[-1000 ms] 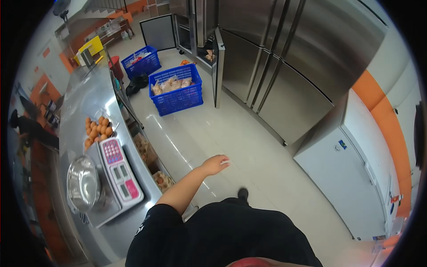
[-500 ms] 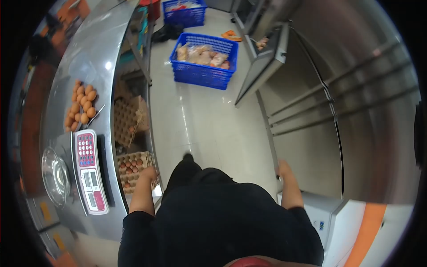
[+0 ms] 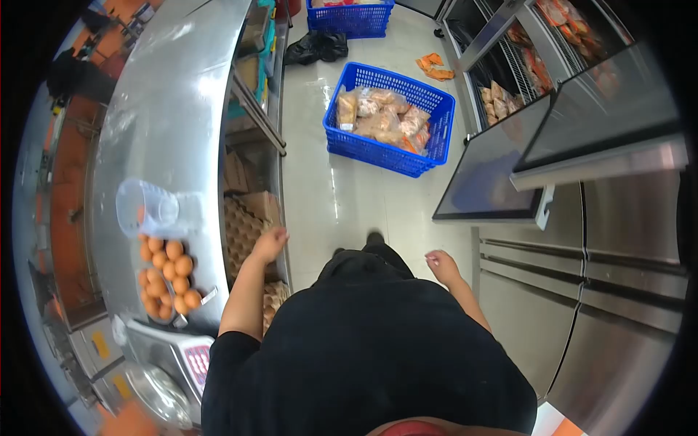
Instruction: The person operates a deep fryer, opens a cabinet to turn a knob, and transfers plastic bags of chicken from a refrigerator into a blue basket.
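My left hand (image 3: 270,245) hangs beside the metal counter, next to the lower shelf of egg trays (image 3: 243,229). Its fingers are curled in, and I see nothing in them. On the other side, my right hand (image 3: 442,267) is held over the floor near the fridge front, fingers loosely bent and a little apart, holding nothing I can see. Ahead of both hands, a blue crate (image 3: 418,168) stands on the floor with several plastic-wrapped bags of pale food (image 3: 385,120) inside.
Brown eggs (image 3: 171,269), a clear plastic jug (image 3: 149,207), a scale (image 3: 195,360) and a glass bowl (image 3: 156,392) sit on the metal counter (image 3: 163,109). Fridge doors (image 3: 502,171) stand open at right. A black bag (image 3: 318,48) and orange wrapper (image 3: 435,67) lie on the floor.
I have moved forward, and the blue crate, eggs and open fridge doors are nearer. Both hands have swung forward. A second open door and the stocked fridge shelves now show.
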Demonstrator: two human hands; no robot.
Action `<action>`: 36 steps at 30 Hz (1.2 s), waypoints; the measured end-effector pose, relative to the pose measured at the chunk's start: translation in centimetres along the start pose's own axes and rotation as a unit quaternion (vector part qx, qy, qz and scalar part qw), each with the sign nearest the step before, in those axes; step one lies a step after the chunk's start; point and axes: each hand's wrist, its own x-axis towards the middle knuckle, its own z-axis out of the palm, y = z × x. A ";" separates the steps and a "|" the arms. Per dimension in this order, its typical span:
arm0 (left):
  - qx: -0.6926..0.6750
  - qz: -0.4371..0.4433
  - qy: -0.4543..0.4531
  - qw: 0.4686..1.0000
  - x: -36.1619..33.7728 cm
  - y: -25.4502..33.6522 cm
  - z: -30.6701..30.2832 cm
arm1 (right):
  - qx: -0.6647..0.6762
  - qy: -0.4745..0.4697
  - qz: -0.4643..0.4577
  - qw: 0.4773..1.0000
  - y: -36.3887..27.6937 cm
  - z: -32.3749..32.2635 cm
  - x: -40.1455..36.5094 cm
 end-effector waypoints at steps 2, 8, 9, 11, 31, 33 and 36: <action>-0.087 0.020 0.048 0.995 6.6 3.3 -2.9 | 0.103 0.042 0.085 0.990 0.4 -0.2 2.0; -0.193 0.106 0.105 0.970 13.1 19.9 -12.1 | 0.012 -0.033 0.051 0.998 3.0 -3.0 20.2; -0.192 0.106 0.099 0.971 14.9 20.1 -13.5 | -0.062 -0.052 0.082 0.993 1.0 -4.8 24.8; -0.141 0.066 0.097 0.983 15.5 23.2 -16.7 | -0.105 0.053 -0.068 0.991 -1.8 -6.8 34.3; 0.137 0.130 -0.047 0.981 39.3 33.0 -37.5 | -0.150 -0.203 0.438 0.863 -9.0 -10.6 40.7; 0.123 0.138 -0.050 0.982 40.9 34.2 -39.1 | -0.113 -0.222 0.482 0.840 -8.9 -11.0 41.8; 0.132 0.161 -0.039 0.977 44.0 36.2 -41.7 | -0.157 -0.130 0.471 0.858 -12.8 -16.8 47.8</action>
